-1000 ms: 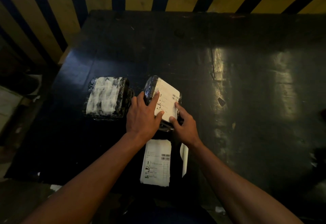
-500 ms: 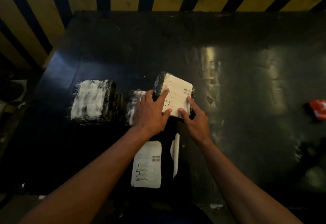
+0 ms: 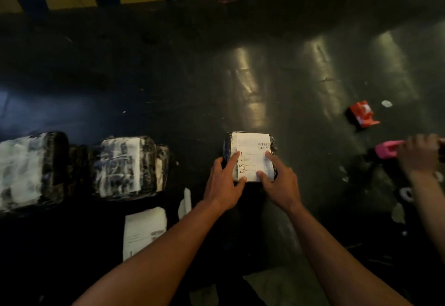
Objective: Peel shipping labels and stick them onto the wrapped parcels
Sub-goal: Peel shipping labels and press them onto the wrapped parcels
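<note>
A: Where was the parcel (image 3: 250,156)?

B: On the dark table (image 3: 277,76), near the front edge and about mid-width. It was wrapped in black film, and a white label (image 3: 251,147) with a barcode near its far right corner covered most of its top.

A: And the hands?

B: Both were on it. The left hand (image 3: 222,182) gripped the parcel's left side, with the forefinger stretched along the label's left edge and the thumb at its near edge. The right hand (image 3: 280,181) held the right side, forefinger laid up the label's right edge, thumb pressing the near edge. Fingers partly spread, curled round the parcel rather than flat.

A: What lay around it?

B: To the left, well apart, two more parcels: the middle parcel (image 3: 127,167) and the far-left parcel (image 3: 29,173), both black film with smeared white tops. Nearer the person, a label sheet (image 3: 144,231) lay flat, and a paper strip (image 3: 185,201) stood just beside the left wrist.

A: On the right?

B: A red dispenser (image 3: 362,114) sat farther back. Another person's hand (image 3: 419,155) at the right edge held a pink object (image 3: 387,149); what it was, I couldn't tell.
</note>
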Demonstrator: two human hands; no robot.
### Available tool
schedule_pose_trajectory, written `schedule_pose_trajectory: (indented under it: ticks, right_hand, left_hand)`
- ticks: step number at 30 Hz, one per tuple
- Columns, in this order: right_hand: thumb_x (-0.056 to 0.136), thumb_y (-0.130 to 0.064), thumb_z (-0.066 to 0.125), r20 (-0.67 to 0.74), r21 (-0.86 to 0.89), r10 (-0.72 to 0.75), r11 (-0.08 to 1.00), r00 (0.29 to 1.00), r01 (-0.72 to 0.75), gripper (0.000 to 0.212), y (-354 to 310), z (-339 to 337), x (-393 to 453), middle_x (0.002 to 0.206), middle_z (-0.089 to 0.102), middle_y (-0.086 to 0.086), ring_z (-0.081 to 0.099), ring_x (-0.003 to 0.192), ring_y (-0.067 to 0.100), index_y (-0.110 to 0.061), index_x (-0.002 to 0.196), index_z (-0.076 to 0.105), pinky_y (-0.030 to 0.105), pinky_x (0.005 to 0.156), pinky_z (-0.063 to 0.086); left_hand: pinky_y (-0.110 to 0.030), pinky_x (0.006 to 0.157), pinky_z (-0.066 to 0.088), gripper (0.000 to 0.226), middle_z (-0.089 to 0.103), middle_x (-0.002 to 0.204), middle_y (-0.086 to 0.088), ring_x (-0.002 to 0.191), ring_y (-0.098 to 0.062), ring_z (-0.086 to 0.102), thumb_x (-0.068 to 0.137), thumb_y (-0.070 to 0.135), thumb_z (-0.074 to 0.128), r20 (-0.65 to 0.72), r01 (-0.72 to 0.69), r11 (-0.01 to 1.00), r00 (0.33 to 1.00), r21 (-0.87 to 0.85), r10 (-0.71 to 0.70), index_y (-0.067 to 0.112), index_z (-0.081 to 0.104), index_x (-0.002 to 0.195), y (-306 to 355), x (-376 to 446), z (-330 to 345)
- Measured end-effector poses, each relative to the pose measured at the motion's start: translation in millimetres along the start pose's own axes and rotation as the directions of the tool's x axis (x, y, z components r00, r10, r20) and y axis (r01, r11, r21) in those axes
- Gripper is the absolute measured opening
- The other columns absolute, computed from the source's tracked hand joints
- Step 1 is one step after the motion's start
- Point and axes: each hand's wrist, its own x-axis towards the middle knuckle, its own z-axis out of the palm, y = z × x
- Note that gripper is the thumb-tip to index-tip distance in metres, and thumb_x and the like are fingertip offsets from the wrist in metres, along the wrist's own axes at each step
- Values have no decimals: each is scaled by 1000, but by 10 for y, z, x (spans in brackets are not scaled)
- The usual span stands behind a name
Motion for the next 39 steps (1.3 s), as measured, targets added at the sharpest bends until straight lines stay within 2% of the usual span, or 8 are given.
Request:
schedule_pose_trajectory:
  ticks: [6, 13, 16, 20, 26, 30, 35, 39]
  right_hand:
    - [90, -26, 75, 8, -80, 53, 995, 999, -53, 65, 351, -282, 269, 149, 55, 4, 52, 129, 30, -25, 149, 48, 49, 106, 49]
    - [92, -29, 71, 132, -222, 67, 974, 989, -36, 73, 583, -322, 257, 165, 32, 6, 30, 150, 32, -29, 155, 35, 57, 119, 34]
    - [92, -28, 69, -4, -300, -30, 954, 1000, 27, 66, 488, -279, 85, 165, 32, 8, 24, 152, 31, -25, 152, 43, 53, 122, 31]
    - [86, -23, 71, -102, -306, -222, 935, 970, 182, 58, 331, -41, -272, 155, 47, 9, 34, 146, 33, -20, 142, 56, 53, 117, 36]
    - [89, -31, 65, 105, -212, -380, 894, 919, 394, 49, -84, 669, -926, 142, 54, 2, 44, 136, 26, -23, 137, 59, 47, 109, 44]
    - [88, -34, 61, 267, -85, -421, 886, 867, 456, 46, -419, 1229, -1330, 127, 59, 0, 54, 118, 22, -23, 132, 63, 42, 97, 51]
    - [94, -32, 66, 387, -13, -328, 933, 862, 361, 37, -766, 1773, -1606, 119, 61, -1, 58, 112, 17, -22, 130, 64, 26, 94, 46]
    - [92, -33, 71, 380, -32, -208, 971, 901, 237, 32, -938, 2038, -1638, 113, 62, 2, 66, 94, 20, -22, 123, 68, 32, 83, 55]
  left_hand:
    - [-48, 120, 38, 84, 16, 165, -7, 150, -28, 31, 96, 26, 69, 59, -3, 999, 998, -37, 6, 45, 18, 160, 203, 268, 433]
    - [-51, 119, 38, 78, 18, 166, -6, 151, -29, 30, 94, 37, 71, 99, -9, 999, 995, -39, 13, 43, 25, 157, 152, 263, 563]
    - [-42, 116, 42, 75, 25, 160, -1, 144, -23, 39, 95, 38, 70, 43, -35, 999, 998, 5, 35, 40, 29, 157, 6, 96, 379]
    - [-34, 107, 49, 61, 42, 142, 5, 127, -13, 53, 96, 38, 68, -45, -54, 998, 998, -14, 53, 40, 42, 151, -433, -318, 38]
    - [-37, 95, 57, 43, 55, 122, 8, 108, -9, 63, 93, 24, 72, -214, -13, 996, 977, -88, -6, 33, 61, 134, -1404, -1269, -342]
    - [-37, 94, 55, 43, 51, 121, 4, 112, -19, 62, 91, 15, 75, -360, 159, 977, 911, -138, -200, 32, 64, 129, -2075, -1833, -488]
    - [-44, 100, 56, 51, 45, 124, 3, 112, -21, 60, 90, 21, 76, -352, 272, 953, 886, -134, -302, 31, 61, 137, -2568, -2082, -576]
    - [-42, 92, 60, 53, 47, 119, 3, 102, -17, 62, 92, 21, 74, -284, 201, 970, 930, -139, -233, 36, 57, 141, -2611, -1988, -595]
